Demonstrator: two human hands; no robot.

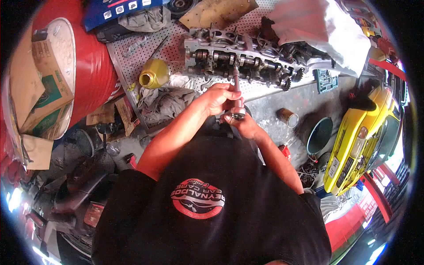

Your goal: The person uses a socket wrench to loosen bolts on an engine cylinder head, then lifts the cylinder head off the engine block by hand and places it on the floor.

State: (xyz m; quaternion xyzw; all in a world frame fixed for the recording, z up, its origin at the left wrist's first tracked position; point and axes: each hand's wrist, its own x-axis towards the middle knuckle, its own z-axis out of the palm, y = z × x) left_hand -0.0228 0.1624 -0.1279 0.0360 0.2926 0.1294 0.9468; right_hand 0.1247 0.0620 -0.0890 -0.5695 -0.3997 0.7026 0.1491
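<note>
A ratchet wrench with a long extension points away from me. The extension's far end meets the cylinder head, at its camshafts. My left hand is closed, thumb and fingers pinching the extension just above the ratchet's head. Below it, my right hand is closed at the ratchet head; its handle is mostly hidden by the hand. The cylinder head lies on a perforated metal bench, with its cam sprockets at the right end.
Left on the bench are a yellow plastic bottle and grey rags. White sheeting covers parts at right. A teal socket case lies beyond the bench edge. A can, a dark bucket and a yellow car bumper are on the right.
</note>
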